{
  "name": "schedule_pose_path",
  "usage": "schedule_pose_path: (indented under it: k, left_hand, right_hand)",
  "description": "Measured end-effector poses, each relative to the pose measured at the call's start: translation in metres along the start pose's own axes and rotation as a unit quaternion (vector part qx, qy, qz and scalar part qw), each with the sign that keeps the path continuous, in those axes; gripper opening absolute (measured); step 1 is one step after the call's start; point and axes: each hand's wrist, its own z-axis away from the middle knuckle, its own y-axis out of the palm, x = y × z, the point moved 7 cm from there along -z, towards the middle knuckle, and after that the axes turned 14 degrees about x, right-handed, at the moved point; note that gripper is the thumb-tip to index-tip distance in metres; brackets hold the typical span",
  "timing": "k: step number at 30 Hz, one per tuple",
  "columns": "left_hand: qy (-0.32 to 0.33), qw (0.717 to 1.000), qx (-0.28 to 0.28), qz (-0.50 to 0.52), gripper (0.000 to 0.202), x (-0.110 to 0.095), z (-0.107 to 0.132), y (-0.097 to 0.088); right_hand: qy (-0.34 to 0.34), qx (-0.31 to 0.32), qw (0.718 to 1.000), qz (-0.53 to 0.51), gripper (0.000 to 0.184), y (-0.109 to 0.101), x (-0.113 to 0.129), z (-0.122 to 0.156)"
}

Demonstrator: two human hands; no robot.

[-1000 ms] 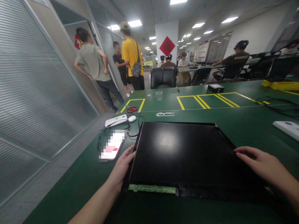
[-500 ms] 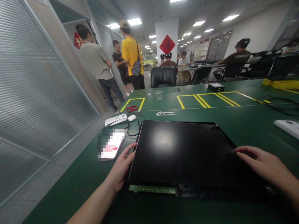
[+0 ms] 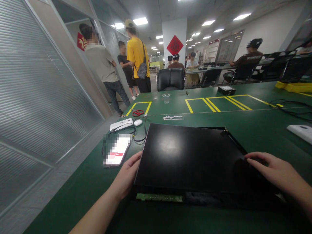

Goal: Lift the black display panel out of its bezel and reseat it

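Black, glossy panel [image 3: 185, 156] lying face-up on the green table [image 3: 263, 130], directly in front of the seated worker. I take the panel as the dial, twelve being the side away from the person. It sits over a black frame [image 3: 236, 141], whose far corner and rail show beyond it between one and two o'clock. Left side of the panel looks raised and slightly askew on the frame. Soft white glare on its surface, toward eleven.

Left hand [image 3: 128, 172] at nine o'clock: fingers bent about the panel's left edge, holding it; tips hidden behind that edge.

Right hand [image 3: 275, 167] at three: thumb and forefinger drawn toward each other, a small gap between them farther back, tips touching the right edge. Whether they pinch panel or frame, I cannot tell.

Green circuit board [image 3: 159, 197] at seven, a narrow strip along the near edge, slightly blurred.

Also noted: phone [image 3: 119, 150], screen lit, at nine, just beyond the left hand. White mouse [image 3: 137, 122] at ten, near a tangle of dark cable. Red-handled scissors [image 3: 138, 113] past it, toward half past ten. Clear cup [image 3: 166, 99] near half past eleven, well apart from both hands.
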Motion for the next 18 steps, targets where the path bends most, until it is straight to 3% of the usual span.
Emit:
schedule_pose_path:
  k: [6, 13, 18]
  left_hand:
    - [0.016, 0.999, 0.01, -0.046, 0.074, -0.006, 0.001, -0.003]
    - [0.035, 0.997, 0.066, 0.009, 0.05, -0.01, 0.003, 0.003]
    - [0.083, 0.99, 0.106, -0.036, 0.063, -0.016, 0.009, 0.007]
  right_hand:
    - [0.022, 0.015, 1.0, 0.003, 0.053, -0.002, 0.002, 0.002]
    - [0.022, 0.015, 1.0, -0.001, 0.055, 0.001, -0.004, 0.001]
    - [0.018, 0.011, 1.0, -0.004, 0.051, 0.001, 0.0, 0.002]
